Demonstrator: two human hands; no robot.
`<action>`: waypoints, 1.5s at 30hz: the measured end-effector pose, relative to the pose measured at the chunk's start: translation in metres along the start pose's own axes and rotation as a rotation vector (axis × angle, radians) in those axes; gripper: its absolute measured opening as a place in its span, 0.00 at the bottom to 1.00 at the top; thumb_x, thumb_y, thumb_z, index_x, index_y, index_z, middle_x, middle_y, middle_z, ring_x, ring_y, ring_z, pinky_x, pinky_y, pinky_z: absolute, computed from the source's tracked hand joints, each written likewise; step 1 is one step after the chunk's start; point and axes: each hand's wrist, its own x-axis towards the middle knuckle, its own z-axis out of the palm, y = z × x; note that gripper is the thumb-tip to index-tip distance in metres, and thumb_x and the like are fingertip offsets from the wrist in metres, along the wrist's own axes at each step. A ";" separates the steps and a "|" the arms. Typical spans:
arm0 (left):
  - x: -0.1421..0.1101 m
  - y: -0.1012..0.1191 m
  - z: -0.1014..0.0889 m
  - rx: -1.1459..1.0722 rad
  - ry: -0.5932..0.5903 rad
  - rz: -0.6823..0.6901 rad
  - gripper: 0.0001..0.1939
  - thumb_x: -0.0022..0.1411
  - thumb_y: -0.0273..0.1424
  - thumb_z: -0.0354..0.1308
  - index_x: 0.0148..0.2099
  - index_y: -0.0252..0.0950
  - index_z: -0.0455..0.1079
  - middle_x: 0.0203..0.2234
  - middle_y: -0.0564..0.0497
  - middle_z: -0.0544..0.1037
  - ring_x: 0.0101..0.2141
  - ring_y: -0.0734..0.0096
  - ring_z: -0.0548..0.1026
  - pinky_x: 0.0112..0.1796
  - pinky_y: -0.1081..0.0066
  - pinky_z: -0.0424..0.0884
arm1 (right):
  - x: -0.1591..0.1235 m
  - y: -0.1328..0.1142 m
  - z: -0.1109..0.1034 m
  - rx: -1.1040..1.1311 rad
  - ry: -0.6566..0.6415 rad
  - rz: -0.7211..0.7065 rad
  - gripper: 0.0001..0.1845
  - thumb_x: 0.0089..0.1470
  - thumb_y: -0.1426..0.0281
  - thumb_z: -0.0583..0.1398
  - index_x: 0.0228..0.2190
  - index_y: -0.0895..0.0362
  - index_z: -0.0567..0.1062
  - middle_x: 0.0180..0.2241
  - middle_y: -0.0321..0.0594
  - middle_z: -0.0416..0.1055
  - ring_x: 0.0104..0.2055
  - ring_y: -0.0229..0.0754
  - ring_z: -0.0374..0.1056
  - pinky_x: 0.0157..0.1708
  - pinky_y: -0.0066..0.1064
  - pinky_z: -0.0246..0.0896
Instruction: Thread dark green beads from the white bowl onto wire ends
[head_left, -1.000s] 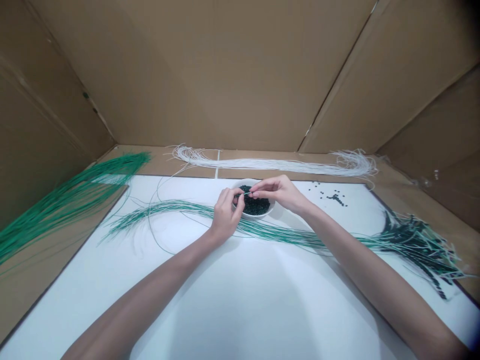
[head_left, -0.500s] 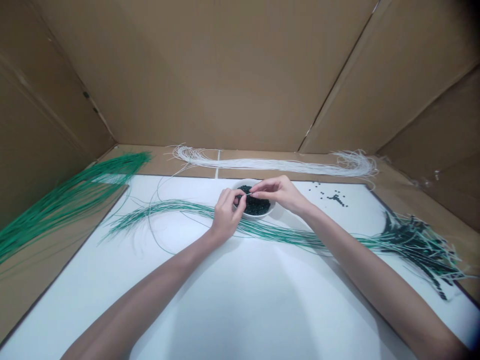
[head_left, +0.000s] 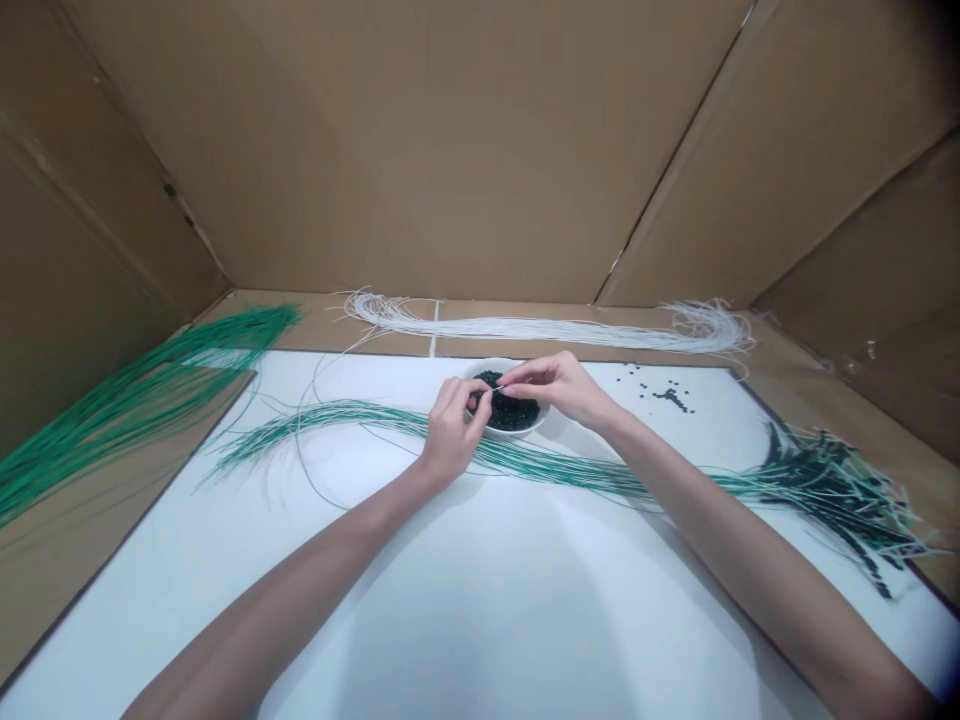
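Over the white bowl (head_left: 517,432) of small black beads (head_left: 514,412), my two hands meet at the fingertips. My left hand (head_left: 452,425) pinches a thin cord (head_left: 496,389), and its short pale end pokes out past the thumb and forefinger. At that tip my right hand (head_left: 559,387) is closed in a pinch on what looks like a single black bead, largely hidden by the fingers. A bundle of green cords (head_left: 555,467) runs across the table below the bowl, passing under my left hand and right forearm. Its right end carries dense dark beaded tips (head_left: 825,480).
Loose black beads (head_left: 673,398) lie scattered right of the bowl. Along the back stretches a bundle of white cords (head_left: 525,328). More green cords (head_left: 150,390) lie at the left on cardboard. Cardboard walls (head_left: 420,150) enclose the white table (head_left: 480,600).
Both hands stay in the same place over the bowl, fingertips together. Only a very slight shift of the right fingertips shows.
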 end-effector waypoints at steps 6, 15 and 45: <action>0.000 0.000 0.000 0.002 0.000 0.012 0.04 0.58 0.27 0.48 0.35 0.35 0.63 0.24 0.53 0.64 0.27 0.76 0.62 0.32 0.75 0.62 | -0.001 -0.001 0.000 0.003 0.011 0.000 0.12 0.35 0.67 0.65 0.27 0.59 0.77 0.28 0.39 0.75 0.31 0.39 0.69 0.34 0.29 0.64; 0.001 0.000 0.000 0.005 -0.001 0.012 0.04 0.59 0.27 0.48 0.35 0.35 0.63 0.24 0.53 0.64 0.27 0.76 0.62 0.32 0.75 0.62 | 0.000 0.000 -0.001 -0.001 0.008 0.006 0.12 0.35 0.68 0.65 0.27 0.59 0.77 0.28 0.39 0.75 0.31 0.39 0.69 0.35 0.29 0.64; 0.000 -0.001 0.001 0.025 -0.011 0.055 0.04 0.59 0.28 0.48 0.36 0.35 0.63 0.25 0.52 0.65 0.27 0.75 0.62 0.32 0.73 0.62 | -0.002 0.003 0.007 -0.021 0.024 -0.103 0.16 0.37 0.66 0.64 0.33 0.60 0.75 0.27 0.40 0.74 0.30 0.39 0.69 0.33 0.30 0.64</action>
